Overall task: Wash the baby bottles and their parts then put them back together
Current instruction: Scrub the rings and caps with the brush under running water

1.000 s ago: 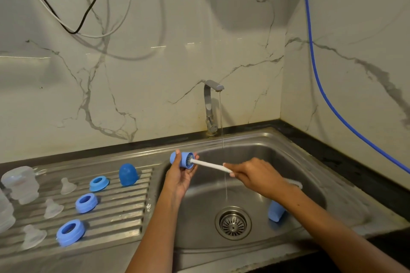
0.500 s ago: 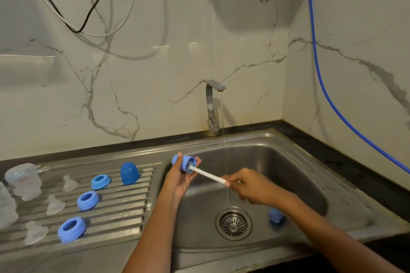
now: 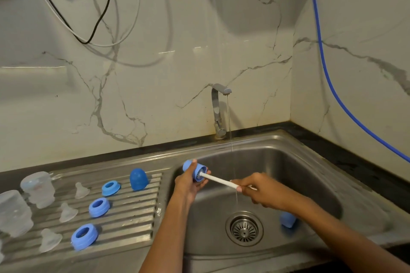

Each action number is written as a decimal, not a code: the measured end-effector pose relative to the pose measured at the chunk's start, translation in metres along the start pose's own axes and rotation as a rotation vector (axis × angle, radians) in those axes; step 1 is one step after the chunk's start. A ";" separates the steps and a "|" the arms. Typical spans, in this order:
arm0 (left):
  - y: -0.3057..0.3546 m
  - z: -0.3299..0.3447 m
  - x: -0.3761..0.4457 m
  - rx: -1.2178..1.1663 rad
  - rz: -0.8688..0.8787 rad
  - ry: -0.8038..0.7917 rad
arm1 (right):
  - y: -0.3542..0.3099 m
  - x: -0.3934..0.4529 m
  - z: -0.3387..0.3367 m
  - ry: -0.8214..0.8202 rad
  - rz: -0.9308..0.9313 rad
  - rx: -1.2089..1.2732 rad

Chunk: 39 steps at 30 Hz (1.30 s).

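Over the sink's left side, my left hand [image 3: 190, 184] grips a blue bottle cap [image 3: 195, 169] lying sideways, its mouth facing right. My right hand [image 3: 259, 190] holds the white handle of a bottle brush [image 3: 218, 180], whose bristled head sits inside the cap. On the draining board lie a blue cap [image 3: 138, 179], three blue collar rings [image 3: 111, 188] [image 3: 99, 207] [image 3: 84, 236], three clear teats [image 3: 81, 190] [image 3: 67, 212] [image 3: 49, 240] and clear bottles [image 3: 38, 188] [image 3: 13, 216]. Another blue cap [image 3: 287, 219] rests in the basin, partly behind my right forearm.
The tap [image 3: 218, 108] runs a thin stream into the steel sink [image 3: 295, 170], above the drain strainer [image 3: 244, 228]. A blue hose [image 3: 326, 68] hangs down the right wall. Black and white cables [image 3: 97, 20] dangle on the marble wall at upper left.
My right hand has drawn back to the right along the handle line, working the brush in the cap. The left hand with the cap stays about where it was.
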<state>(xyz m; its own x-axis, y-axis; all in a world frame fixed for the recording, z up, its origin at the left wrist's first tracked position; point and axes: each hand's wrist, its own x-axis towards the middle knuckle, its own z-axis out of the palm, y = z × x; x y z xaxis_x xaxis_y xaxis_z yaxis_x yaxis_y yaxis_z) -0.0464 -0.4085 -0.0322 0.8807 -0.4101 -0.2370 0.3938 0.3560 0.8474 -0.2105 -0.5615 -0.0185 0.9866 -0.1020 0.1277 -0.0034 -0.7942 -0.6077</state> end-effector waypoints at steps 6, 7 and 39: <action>0.016 -0.009 -0.005 -0.318 -0.172 -0.129 | 0.009 -0.009 -0.032 -0.270 0.223 0.569; 0.017 -0.011 -0.004 -0.328 -0.178 -0.134 | 0.010 -0.008 -0.033 -0.277 0.228 0.576; -0.005 -0.012 -0.002 -0.072 -0.294 0.062 | -0.012 -0.014 -0.008 0.247 -0.194 -0.898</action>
<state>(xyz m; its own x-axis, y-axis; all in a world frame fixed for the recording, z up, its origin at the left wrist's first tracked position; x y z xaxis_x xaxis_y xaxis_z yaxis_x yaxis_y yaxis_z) -0.0466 -0.3997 -0.0412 0.7394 -0.4535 -0.4976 0.6502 0.2892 0.7026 -0.2254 -0.5559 -0.0066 0.9210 0.0380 0.3877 -0.0688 -0.9637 0.2578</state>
